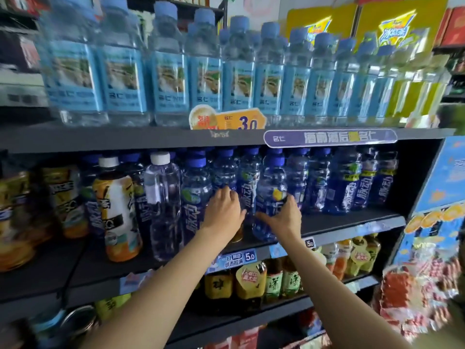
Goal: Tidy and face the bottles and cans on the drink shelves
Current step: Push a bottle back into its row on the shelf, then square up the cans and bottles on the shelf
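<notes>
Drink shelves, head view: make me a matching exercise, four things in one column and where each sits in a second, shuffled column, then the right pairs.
Column one:
1. light-blue-labelled water bottles
2. clear white-capped bottle
3. right hand
4. green tea bottles

Column two:
A. shelf below the hands
B. top shelf
C. gripping a dark blue bottle on the middle shelf
D. middle shelf, left of the hands

Pairs: 1-B, 2-D, 3-C, 4-A
</notes>
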Available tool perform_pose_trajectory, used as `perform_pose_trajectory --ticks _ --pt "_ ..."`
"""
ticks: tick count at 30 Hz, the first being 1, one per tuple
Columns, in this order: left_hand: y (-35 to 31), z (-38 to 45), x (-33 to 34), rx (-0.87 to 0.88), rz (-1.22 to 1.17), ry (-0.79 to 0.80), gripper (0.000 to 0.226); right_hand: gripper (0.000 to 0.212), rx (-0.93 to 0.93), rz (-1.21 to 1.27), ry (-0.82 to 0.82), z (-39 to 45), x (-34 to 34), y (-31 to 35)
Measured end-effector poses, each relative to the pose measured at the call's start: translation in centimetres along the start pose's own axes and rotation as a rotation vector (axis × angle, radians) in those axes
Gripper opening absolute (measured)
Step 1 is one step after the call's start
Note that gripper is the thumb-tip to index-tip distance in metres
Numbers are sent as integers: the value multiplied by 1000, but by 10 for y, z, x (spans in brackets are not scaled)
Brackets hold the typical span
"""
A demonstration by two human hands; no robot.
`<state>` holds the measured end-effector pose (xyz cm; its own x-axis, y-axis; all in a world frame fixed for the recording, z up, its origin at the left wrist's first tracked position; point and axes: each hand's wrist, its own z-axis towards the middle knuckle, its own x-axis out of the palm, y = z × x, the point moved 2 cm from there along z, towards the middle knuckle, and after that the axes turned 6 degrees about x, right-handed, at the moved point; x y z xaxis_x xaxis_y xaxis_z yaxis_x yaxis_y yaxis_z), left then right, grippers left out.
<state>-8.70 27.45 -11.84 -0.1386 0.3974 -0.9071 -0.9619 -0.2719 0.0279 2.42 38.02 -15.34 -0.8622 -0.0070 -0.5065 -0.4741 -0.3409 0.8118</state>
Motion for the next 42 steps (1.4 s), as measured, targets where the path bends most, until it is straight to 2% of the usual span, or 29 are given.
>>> perform_pose_trajectory --ticks 4,7,11,15,17,20,21,23,26,28,31,32,34,36,39,42 --pt "-5 5 13 -60 127 135 61 72 -38 13 80 16 16 7" --pt "-8 9 16 -88 136 173 55 77 -75 8 133 20 24 8" --pt "-10 11 10 -132 -11 177 62 90 -77 7 216 24 26 2" --pt "-11 2 5 -212 -243 98 63 95 -68 2 277 22 25 0" --pt "-12 -7 0 -266 -353 28 61 83 -54 82 185 14 16 2" --pt "-13 -16 -21 -341 -486 -81 62 37 -199 283 -94 -10 -3 9" --pt "-12 -19 -31 -357 -544 -89 63 26 -265 353 -110 -22 -7 14" --pt "-8 -27 -52 -372 -688 -70 66 19 -367 459 37 -46 -6 26" --pt "8 -55 -82 -381 -821 7 62 22 -288 629 416 -75 0 49" --pt "24 -83 -100 -414 -860 36 60 18 -310 659 611 -90 0 65" --pt "52 -126 -127 -502 -970 -42 59 11 -415 646 847 -117 4 96" --pt "61 -139 -136 -537 -1006 -107 59 16 -456 637 907 -129 6 109" --pt "79 -162 -157 -595 -1021 -273 58 41 -564 589 947 -156 12 142" --pt "97 -185 -180 -620 -996 -407 59 64 -668 547 894 -184 21 178" --pt "128 -221 -215 -639 -898 -506 54 68 -725 545 853 -225 35 229" --pt "165 -261 -247 -709 -775 -588 57 74 -793 501 913 -269 56 280"
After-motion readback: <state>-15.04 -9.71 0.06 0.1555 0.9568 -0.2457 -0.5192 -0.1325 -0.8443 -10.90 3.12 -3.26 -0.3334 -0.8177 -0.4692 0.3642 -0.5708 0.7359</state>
